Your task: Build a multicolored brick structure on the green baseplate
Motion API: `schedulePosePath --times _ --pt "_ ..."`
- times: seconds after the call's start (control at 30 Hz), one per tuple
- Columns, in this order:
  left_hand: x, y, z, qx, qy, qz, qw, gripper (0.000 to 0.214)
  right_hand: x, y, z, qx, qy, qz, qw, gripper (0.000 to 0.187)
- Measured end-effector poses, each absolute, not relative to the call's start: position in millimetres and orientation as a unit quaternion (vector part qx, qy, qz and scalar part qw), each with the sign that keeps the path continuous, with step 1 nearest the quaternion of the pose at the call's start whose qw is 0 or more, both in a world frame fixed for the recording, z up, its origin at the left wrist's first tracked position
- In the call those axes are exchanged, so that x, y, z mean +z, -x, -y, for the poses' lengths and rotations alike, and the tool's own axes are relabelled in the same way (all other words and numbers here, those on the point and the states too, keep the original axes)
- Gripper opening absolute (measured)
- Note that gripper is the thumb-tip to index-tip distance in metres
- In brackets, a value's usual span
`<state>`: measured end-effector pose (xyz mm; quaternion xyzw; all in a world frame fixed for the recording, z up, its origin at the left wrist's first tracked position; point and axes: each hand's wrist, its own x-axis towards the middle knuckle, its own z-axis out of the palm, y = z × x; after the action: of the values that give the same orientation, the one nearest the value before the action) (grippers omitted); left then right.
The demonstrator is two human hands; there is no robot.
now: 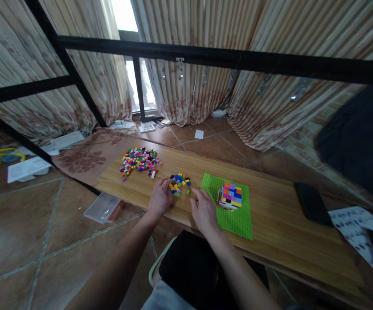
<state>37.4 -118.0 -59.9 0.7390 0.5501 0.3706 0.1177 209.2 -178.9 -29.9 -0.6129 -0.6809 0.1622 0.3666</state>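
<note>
Nearest, we count two hands on the one wooden table (286, 245). The left hand (160, 197) lies palm down with its fingers bent, tips at the near edge of the small pile of bricks (180, 183). The right hand (204, 210) lies just beside that pile, fingers loosely stretched toward it. We cannot tell whether either hand grips a brick. One green baseplate (234, 221) lies just right of the right hand and carries one many-coloured block of bricks (230, 196). One dark phone (312, 202) lies well apart to the right. Farther back sits one large pile of bricks (138, 160), making two piles in all.
</note>
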Motion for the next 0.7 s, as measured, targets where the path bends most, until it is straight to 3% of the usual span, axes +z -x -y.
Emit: schedulePosePath --times 0.23,0.33,0.7 --pt "-60 -36 118 0.367 -0.742 -0.551 0.103 0.032 -29 -194 147 0.104 0.647 0.724 0.214 0.022" --pt "-61 -36 116 0.369 -0.742 -0.551 0.101 0.032 -28 -193 146 0.105 0.644 0.733 0.194 0.017" --pt "-61 -35 115 0.371 -0.740 -0.551 0.102 0.032 -17 -216 207 0.283 0.583 0.661 0.378 0.009"
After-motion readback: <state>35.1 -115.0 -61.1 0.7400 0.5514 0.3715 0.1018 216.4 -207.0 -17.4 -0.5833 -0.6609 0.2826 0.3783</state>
